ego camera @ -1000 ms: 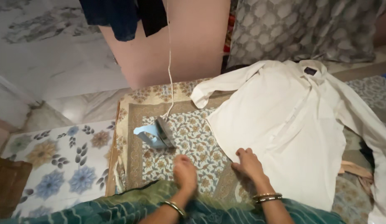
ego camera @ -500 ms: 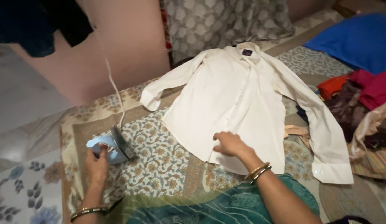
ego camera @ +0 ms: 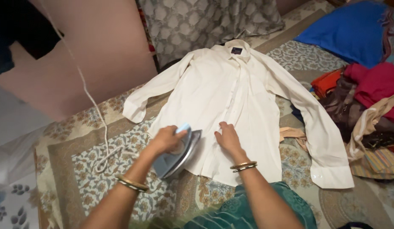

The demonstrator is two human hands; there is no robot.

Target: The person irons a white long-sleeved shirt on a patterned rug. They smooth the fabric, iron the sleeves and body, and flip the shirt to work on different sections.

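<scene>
My left hand [ego camera: 166, 139] is wrapped shut around the handle of the light blue electric iron [ego camera: 176, 152], which tilts with its soleplate facing right, hanging at the lower left hem of the white long-sleeved shirt [ego camera: 243, 106]; I cannot tell whether the plate touches the cloth. My right hand [ego camera: 226, 136] lies open and flat, palm down, on the shirt's lower front just right of the iron, gripping nothing. The shirt is spread front up on a floral printed bedsheet [ego camera: 91, 169], collar pointing away from me, sleeves splayed to either side. The iron's white cord [ego camera: 97, 116] loops on the sheet to the left and rises toward the top left. A heap of coloured clothes [ego camera: 366, 110] sits at the right, with a blue pillow [ego camera: 349, 32] beyond it.
</scene>
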